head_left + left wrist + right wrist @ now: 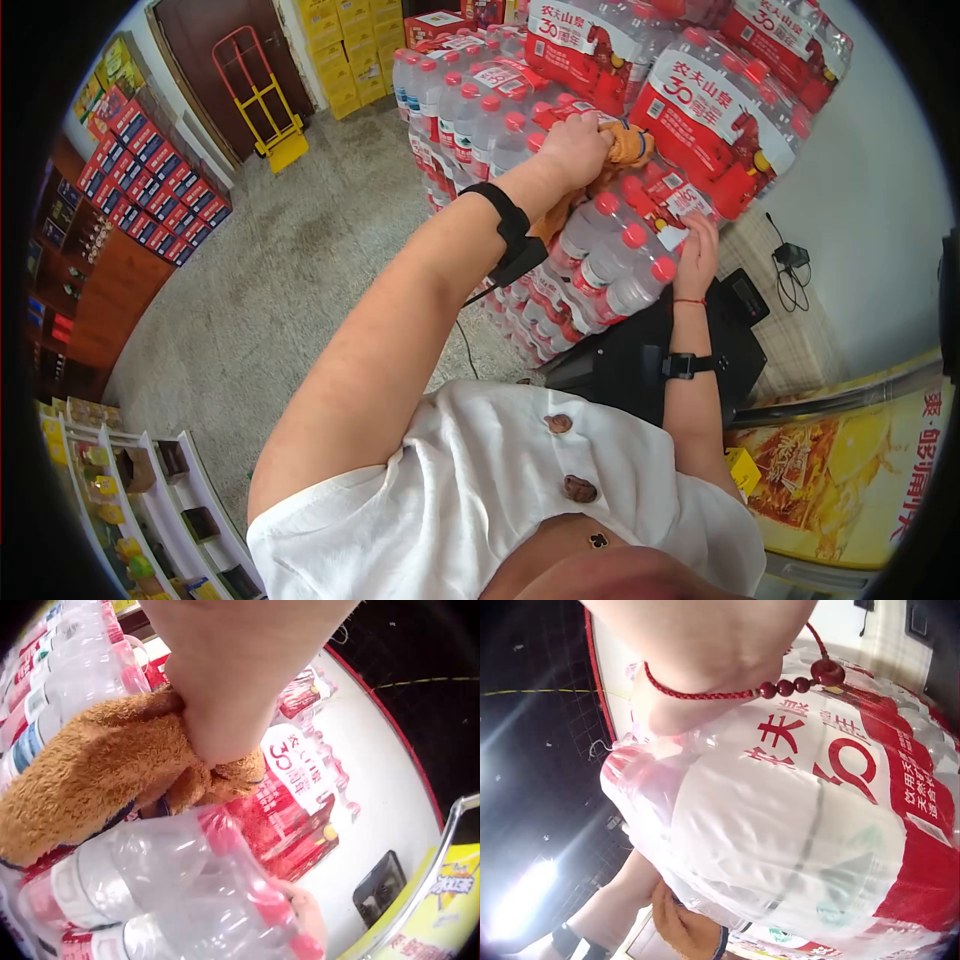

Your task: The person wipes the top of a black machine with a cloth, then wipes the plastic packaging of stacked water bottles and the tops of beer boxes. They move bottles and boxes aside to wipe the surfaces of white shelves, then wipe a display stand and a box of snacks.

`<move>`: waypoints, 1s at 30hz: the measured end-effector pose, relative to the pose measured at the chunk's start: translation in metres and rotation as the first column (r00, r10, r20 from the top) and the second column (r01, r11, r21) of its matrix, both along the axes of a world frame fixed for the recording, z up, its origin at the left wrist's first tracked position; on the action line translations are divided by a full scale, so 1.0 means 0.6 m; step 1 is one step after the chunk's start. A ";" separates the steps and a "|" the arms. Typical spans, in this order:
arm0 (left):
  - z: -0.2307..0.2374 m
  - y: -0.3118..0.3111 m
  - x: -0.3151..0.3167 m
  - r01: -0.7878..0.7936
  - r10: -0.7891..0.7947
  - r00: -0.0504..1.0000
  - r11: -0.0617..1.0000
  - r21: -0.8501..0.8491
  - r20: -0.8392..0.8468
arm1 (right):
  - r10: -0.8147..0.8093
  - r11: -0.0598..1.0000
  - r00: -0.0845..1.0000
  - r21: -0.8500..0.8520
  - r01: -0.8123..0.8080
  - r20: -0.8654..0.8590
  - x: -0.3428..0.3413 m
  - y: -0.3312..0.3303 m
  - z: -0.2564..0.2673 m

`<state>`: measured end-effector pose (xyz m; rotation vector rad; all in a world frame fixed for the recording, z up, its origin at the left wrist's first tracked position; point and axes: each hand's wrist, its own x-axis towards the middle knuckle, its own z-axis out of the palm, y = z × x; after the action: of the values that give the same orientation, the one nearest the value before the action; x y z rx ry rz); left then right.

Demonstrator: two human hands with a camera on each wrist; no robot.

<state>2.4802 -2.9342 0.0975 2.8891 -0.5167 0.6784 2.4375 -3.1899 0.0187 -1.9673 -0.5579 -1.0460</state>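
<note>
My left hand (577,150) grips an orange-brown towel (628,145) bunched on top of a shrink-wrapped pack of water bottles. In the left wrist view the towel (97,772) drapes across the red-capped bottles (150,870), its far end hanging to the left. My right hand (700,250), with a red cord bracelet (690,301) at the wrist, rests its extended fingers against the near right end of the same pack (620,250). The right wrist view shows that hand (697,712) on clear wrap over a white and red label (780,802); its fingertips are hidden there.
More bottle packs (715,105) are stacked higher behind, leaning toward the wall. A black case-like object (640,350) stands below my right arm, near a charger with a cable (790,255). A yellow and red hand truck (262,110) stands by the door; shelves (150,500) line the left.
</note>
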 end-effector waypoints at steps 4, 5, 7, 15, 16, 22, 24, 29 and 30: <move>0.017 0.059 0.043 -0.021 0.028 0.994 0.997 -0.071 0.104 | 0.006 0.999 0.998 0.039 -0.004 -0.061 -0.004 0.004 0.000; 0.016 0.085 0.058 -0.013 0.020 0.994 0.997 -0.073 0.107 | 0.004 0.998 0.996 0.063 0.002 -0.087 -0.006 0.006 0.001; 0.005 0.157 0.089 -0.031 0.029 0.997 0.999 0.034 0.073 | -0.023 0.998 0.995 0.050 0.028 -0.098 -0.007 0.006 0.003; -0.008 0.424 0.220 -0.301 0.277 0.947 0.941 0.154 0.160 | -0.116 0.992 0.986 -0.056 0.110 -0.117 0.003 -0.010 -0.006; -0.006 0.451 0.239 -0.374 0.350 0.924 0.910 0.177 0.152 | -0.130 0.990 0.981 -0.070 0.121 -0.146 -0.002 -0.010 -0.006; 0.021 0.541 0.331 -0.462 0.451 0.883 0.884 0.074 0.126 | -0.161 0.986 0.952 -0.081 0.144 -0.261 -0.013 -0.021 -0.011; 0.029 0.534 0.355 -0.437 0.426 0.894 0.897 0.062 0.140 | -0.197 0.980 0.929 -0.091 0.177 -0.312 -0.016 -0.017 -0.006; 0.064 0.559 0.411 -0.462 0.434 0.858 0.886 0.042 0.275 | -0.214 0.977 0.908 -0.072 0.201 -0.361 -0.027 0.002 0.010; 0.067 0.580 0.429 -0.447 0.433 0.845 0.894 -0.032 0.314 | -0.217 0.976 0.906 -0.074 0.204 -0.363 -0.028 -0.001 0.008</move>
<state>2.7374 -2.5861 0.1376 2.9732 0.1280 1.2180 2.4208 -3.1902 0.0238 -2.2216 -0.1584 -0.7628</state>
